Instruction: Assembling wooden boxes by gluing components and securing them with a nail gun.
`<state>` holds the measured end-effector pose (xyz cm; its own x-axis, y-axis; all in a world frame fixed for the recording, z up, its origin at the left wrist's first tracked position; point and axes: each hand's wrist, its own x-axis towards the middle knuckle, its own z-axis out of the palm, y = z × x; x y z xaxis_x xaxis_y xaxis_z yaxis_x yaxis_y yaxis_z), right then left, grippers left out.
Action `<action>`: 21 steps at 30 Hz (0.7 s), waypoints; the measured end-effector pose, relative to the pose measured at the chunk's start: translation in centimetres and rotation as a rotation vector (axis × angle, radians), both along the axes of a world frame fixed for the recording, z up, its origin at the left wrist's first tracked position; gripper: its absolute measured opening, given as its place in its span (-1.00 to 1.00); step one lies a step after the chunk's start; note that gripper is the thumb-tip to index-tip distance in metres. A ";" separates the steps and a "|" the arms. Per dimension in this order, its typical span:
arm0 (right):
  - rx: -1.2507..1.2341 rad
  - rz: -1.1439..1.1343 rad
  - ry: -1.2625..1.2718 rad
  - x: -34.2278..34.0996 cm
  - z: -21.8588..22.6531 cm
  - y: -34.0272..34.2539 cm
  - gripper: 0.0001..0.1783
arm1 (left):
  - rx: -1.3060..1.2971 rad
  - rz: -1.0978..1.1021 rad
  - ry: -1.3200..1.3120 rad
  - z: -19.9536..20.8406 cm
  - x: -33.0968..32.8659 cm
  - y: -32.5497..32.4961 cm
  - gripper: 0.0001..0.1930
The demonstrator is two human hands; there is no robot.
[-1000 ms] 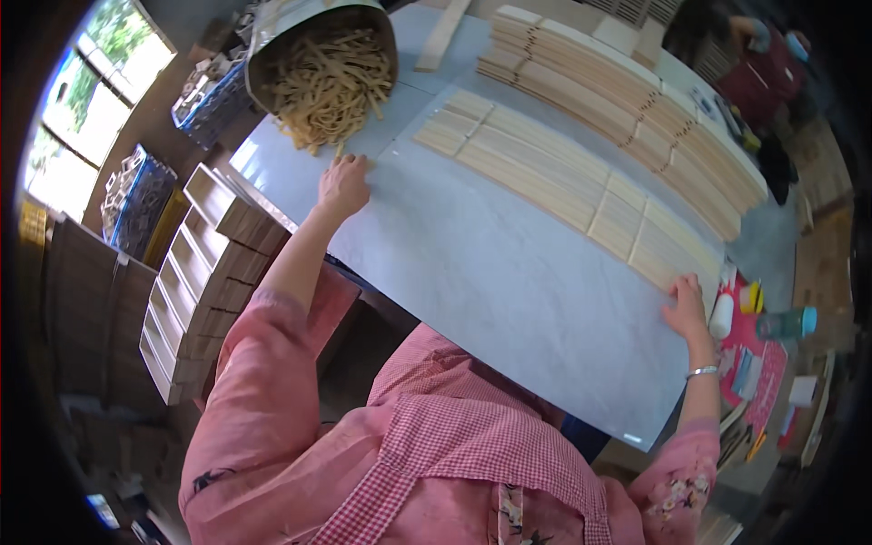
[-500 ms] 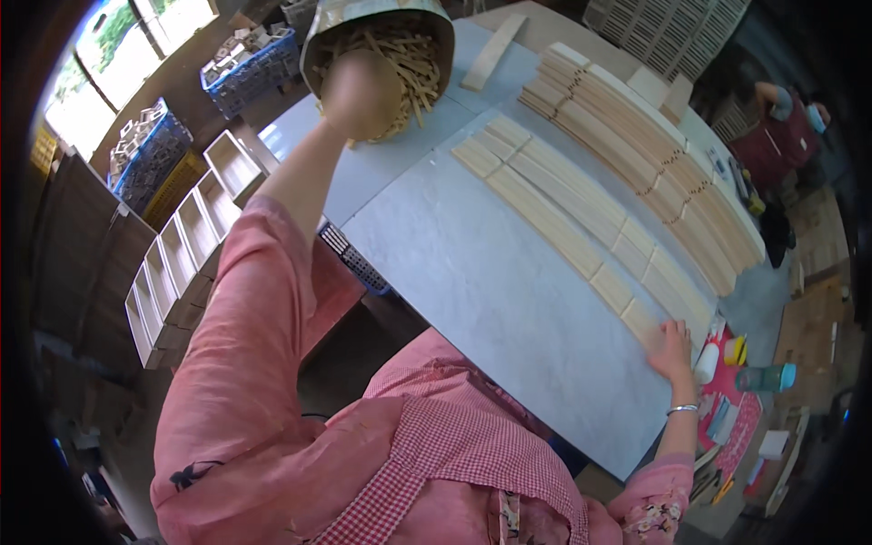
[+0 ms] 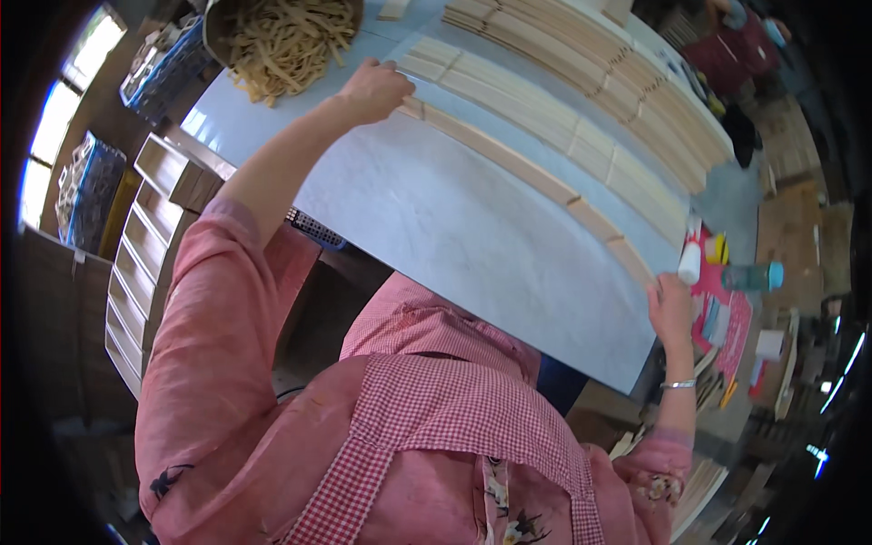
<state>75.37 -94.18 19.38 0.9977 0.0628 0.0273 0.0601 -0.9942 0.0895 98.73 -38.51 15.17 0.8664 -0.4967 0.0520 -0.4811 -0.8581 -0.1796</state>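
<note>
A long pale wooden strip (image 3: 522,165) with cross grooves runs between my two hands, turned partly onto its edge over the grey tabletop (image 3: 472,236). My left hand (image 3: 374,93) is closed round its far left end. At the near right end, my right hand (image 3: 670,307) grips it with thumb and fingers. Just behind it, more grooved pale strips (image 3: 545,120) lie flat side by side. A container (image 3: 216,34) of loose small wooden pieces (image 3: 291,45) stands tipped towards me beyond my left hand; I cannot tell whether that hand also holds a piece.
A long stack of notched boards (image 3: 581,65) lies along the far side. Open wooden boxes (image 3: 136,268) stand in a row at left, near blue crates (image 3: 89,195). A bottle (image 3: 749,277) and yellow tape (image 3: 716,248) sit at right. Another person (image 3: 736,45) is at far right.
My left hand has left the container of wooden pieces and come to the strip's left end. The nearest strip is now lifted away from the others and tilted. The whole view has shifted.
</note>
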 end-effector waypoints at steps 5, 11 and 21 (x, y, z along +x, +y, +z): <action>0.001 -0.161 0.041 -0.7 -2.6 0.8 -0.78 | -0.002 -0.002 0.070 -1.6 -3.1 -1.6 -0.86; 0.238 -0.238 0.061 -0.1 -2.8 5.2 -0.49 | -0.054 -0.078 0.108 0.7 -7.6 -4.5 -0.74; 0.526 0.096 -0.063 2.8 -5.0 8.4 -0.77 | -0.403 0.198 0.410 -1.0 -3.6 -2.1 -0.62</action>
<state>78.20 -85.73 14.41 0.9835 0.1156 0.1391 0.1637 -0.8959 -0.4130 95.14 -40.65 14.15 0.9295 -0.3347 -0.1549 -0.2668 -0.9002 0.3441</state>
